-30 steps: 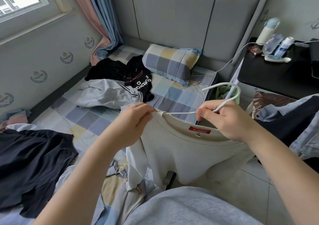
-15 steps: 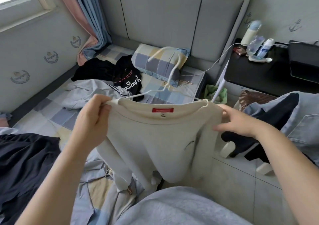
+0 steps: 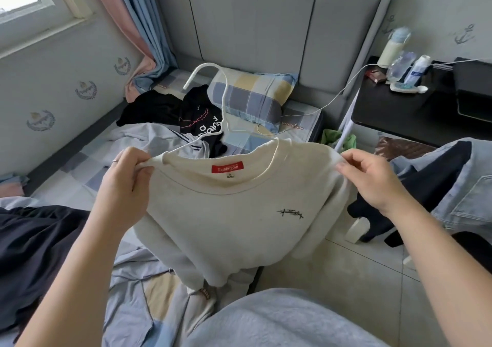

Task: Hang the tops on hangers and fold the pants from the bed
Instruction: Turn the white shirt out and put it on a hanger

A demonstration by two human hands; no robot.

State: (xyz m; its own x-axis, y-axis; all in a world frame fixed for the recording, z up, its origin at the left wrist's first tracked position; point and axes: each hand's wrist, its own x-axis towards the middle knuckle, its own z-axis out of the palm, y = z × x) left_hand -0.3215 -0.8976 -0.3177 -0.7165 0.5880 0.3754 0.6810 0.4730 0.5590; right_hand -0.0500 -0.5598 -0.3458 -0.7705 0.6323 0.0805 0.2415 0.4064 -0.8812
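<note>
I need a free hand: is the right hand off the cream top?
No, the right hand pinches the cream top at one shoulder; the left hand grips the other.

Left hand [image 3: 130, 176] and right hand [image 3: 372, 178] pinch the cream top's [image 3: 226, 218] shoulders on a white hanger [image 3: 207, 80].

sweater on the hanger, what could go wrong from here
The hanger wire shows outside the collar by the left hand, so that shoulder of the sweater may not be seated and could slip off when the grip loosens. The right hand pinches the other shoulder; a hard tug could tilt the hanger.
</note>
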